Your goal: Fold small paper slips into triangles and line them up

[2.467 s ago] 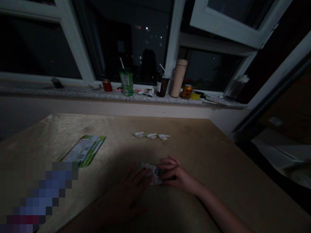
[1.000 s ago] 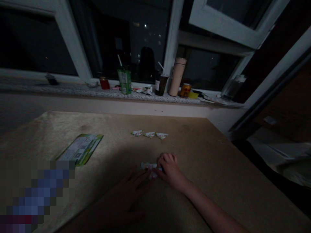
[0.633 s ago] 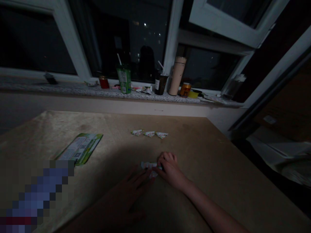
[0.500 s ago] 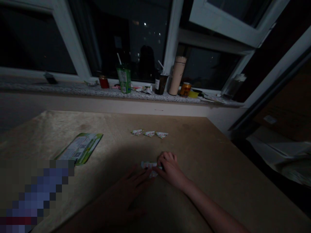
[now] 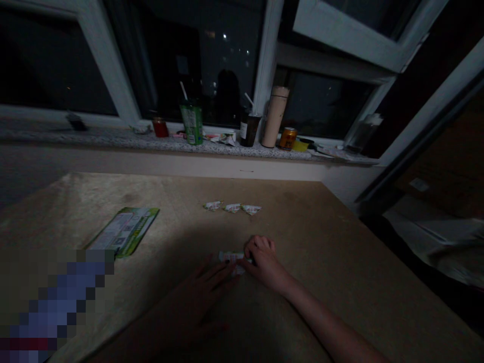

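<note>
A small white-and-green wrapper (image 5: pixel 231 257), seemingly partly folded, lies on the table (image 5: pixel 302 212) in front of me. My right hand (image 5: pixel 264 259) grips its right end, the fingers curled and the thumb against the wrapper's edge. From the lower left, my left hand (image 5: pixel 212 285) reaches in with fingers stretched and apart, fingertips touching the wrapper's near side. Much of that hand is in deep shadow. Beyond the hands, three folded triangular wrappers sit in a row: a left one (image 5: pixel 213 205), a middle one (image 5: pixel 232 207) and a right one (image 5: pixel 251 209).
A green printed pouch (image 5: pixel 124 232) lies flat on the left, beside a pixelated blue area. Along the window sill (image 5: pixel 215 149) stand a green cup (image 5: pixel 192 123), a dark cup (image 5: pixel 249 130), a beige flask (image 5: pixel 275 118), an orange can (image 5: pixel 288 138) and a red jar (image 5: pixel 160 127).
Almost nothing differs. Both hands and the wrapper keep their places, and the view has shifted very slightly.
</note>
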